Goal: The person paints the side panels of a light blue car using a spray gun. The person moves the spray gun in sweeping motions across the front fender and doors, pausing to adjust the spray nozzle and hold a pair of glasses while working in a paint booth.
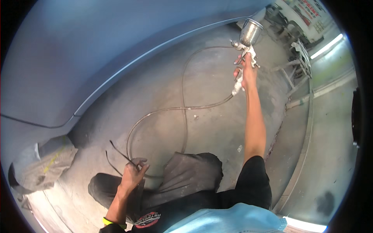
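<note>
Spray gun: A gravity-feed spray gun [244, 50] with a metal cup [250, 33] uppermost; it is in the right hand, over the floor [217, 132], apart from the masked corner. Nozzle end faces the panel side.
Right hand: The right hand [248, 72] has its fingers wrapped around the gun's grip, arm extended. Whether the trigger is pulled cannot be told.
Left hand: The left hand [134, 174] has thumb and fingers together on a slim dark two-pronged item [121, 151], possibly spectacles.
Air hose: The air hose [167, 109] runs from the gun's grip and loops across the floor, crossing over itself.
Body panel: The blue-grey body panel [97, 50] looks evenly coloured; whether that is fresh paint or an earlier coat cannot be determined.
Masking: Grey sheeting [64, 159] covers the lower left corner; judged complete there.
Progress: Gun connected and in hand; no spray plume is discernible. Coating finished or outstanding cannot be established.
</note>
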A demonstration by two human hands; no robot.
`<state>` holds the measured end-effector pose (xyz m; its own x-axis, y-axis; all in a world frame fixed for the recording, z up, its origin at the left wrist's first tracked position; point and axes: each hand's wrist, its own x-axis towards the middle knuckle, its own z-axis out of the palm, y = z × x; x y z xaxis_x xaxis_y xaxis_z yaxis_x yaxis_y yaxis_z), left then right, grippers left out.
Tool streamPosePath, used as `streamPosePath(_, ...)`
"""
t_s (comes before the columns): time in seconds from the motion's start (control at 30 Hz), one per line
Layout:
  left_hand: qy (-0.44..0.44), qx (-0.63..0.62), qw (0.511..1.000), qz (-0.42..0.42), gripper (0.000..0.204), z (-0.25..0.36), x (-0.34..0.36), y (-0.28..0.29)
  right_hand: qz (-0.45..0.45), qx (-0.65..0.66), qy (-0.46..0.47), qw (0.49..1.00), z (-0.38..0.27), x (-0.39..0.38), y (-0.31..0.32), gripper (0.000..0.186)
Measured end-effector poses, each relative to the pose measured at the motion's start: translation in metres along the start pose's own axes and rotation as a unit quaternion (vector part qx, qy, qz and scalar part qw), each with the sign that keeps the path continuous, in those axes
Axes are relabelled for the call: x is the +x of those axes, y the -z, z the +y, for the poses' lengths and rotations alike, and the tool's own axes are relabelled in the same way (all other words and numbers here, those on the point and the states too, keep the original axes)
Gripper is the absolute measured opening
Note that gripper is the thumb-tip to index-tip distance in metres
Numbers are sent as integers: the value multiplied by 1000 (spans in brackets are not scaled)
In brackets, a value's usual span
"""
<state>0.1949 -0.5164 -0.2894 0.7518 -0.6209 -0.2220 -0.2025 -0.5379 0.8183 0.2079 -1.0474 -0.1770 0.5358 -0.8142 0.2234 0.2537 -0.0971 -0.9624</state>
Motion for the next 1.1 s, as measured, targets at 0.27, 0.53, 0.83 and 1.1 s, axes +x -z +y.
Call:
streamPosePath(0.27,16,64,997,-51,27,-46,12,18,127,-48,31,990,-9,65,16,46)
streamPosePath(0.53,-56,14,998,-34,30,-50,15,-23,75,-59,78,992,-39,-34,-9,45)
streamPosePath(0.83,0,191,968,-163,32,-38,19,-44,-248,-88,-48,964,-76,-239,-106,44)
streamPosePath(1.1,40,169,982,-72,32,-42,13,-41,-558,52,-34,827,-87,-304,-213,29)
